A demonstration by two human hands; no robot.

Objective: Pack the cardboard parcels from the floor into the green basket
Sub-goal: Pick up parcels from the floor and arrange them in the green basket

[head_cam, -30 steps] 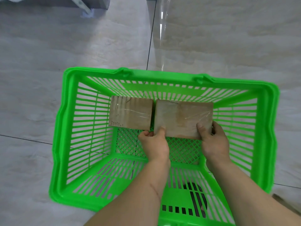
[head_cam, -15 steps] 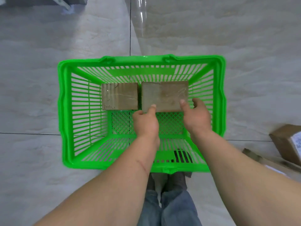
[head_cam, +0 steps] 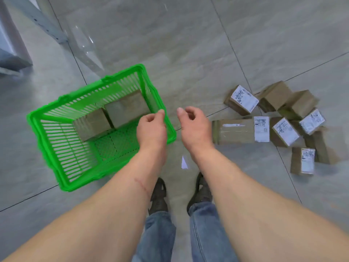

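Head view: left hand (head_cam: 151,129) and right hand (head_cam: 194,127) loosely curled, empty. Basket (head_cam: 62,178) left of them, 2 parcels (head_cam: 111,116) inside; parcel pile (head_cam: 273,120) to their right.

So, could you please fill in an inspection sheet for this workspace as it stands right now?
Surface: grey tiled floor, dark joints.
Job's things: green basket holds two parcels side by side, smaller parcel and larger parcel, at its far wall; pile of parcels on the floor to the right, several with white labels.
Clutter: small white scrap near the shoes.
Grippers: left hand and right hand both empty, fingers loosely curled.
Cables: nothing seen.
Surroundings: metal frame leg upper left.
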